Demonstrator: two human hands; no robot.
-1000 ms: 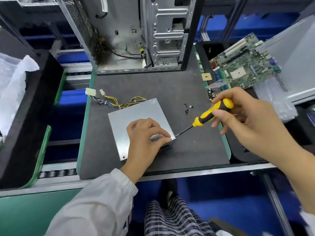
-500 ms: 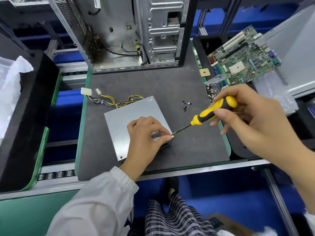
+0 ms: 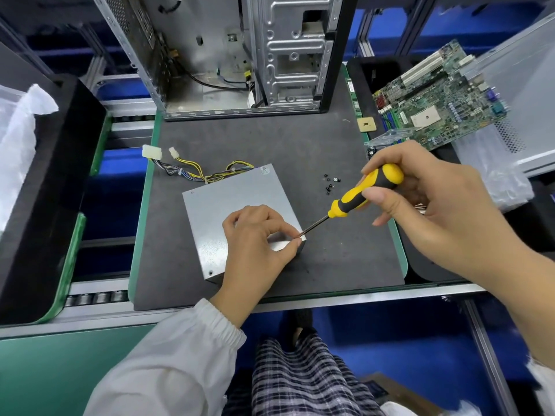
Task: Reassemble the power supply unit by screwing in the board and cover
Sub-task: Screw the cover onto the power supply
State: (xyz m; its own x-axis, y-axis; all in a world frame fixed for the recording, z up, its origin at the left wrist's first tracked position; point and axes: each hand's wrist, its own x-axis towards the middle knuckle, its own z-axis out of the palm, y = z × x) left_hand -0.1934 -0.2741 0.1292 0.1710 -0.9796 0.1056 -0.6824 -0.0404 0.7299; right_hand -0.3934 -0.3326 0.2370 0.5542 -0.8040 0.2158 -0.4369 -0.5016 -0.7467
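The silver power supply unit (image 3: 228, 205) lies on the dark mat (image 3: 330, 259), its cover on top and its yellow and black wires (image 3: 207, 174) trailing to the far left. My left hand (image 3: 255, 244) rests on the cover's near right corner, fingers curled, fingertips at the screwdriver's tip. My right hand (image 3: 429, 211) grips a yellow and black screwdriver (image 3: 360, 195), whose shaft slants down to that corner. Several small black screws (image 3: 330, 184) lie loose on the mat to the right of the unit.
An open computer case (image 3: 240, 52) stands at the mat's far edge. A green motherboard (image 3: 441, 97) lies at the far right beside a grey metal panel (image 3: 525, 94) and plastic bags. A black tray (image 3: 45, 190) with white plastic sits left.
The view has shifted slightly. Both hands stay at the unit's near right corner, the screwdriver tip still on it.
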